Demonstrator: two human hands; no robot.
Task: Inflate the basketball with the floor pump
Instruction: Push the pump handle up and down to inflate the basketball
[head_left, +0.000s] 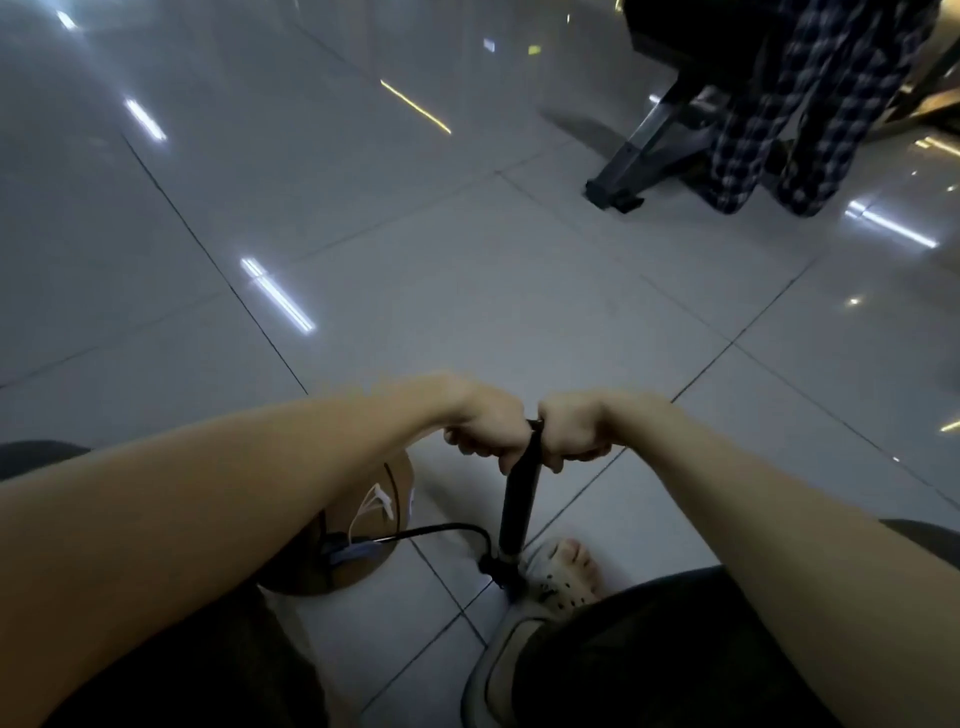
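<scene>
A black floor pump (519, 499) stands upright on the tiled floor in front of me. My left hand (488, 428) and my right hand (571, 431) each grip one side of its T-handle, fists closed, close together at the top of the barrel. A black hose (447, 531) curves from the pump's base to the left, to the brown basketball (363, 519), which lies on the floor half hidden under my left forearm. My foot in a pale perforated clog (563, 577) rests by the pump's base.
Glossy grey floor tiles (415, 260) stretch ahead. At the far right stand a dark metal frame leg (639, 156) and a person in checked trousers (769, 114). My dark-clad knees fill the bottom corners.
</scene>
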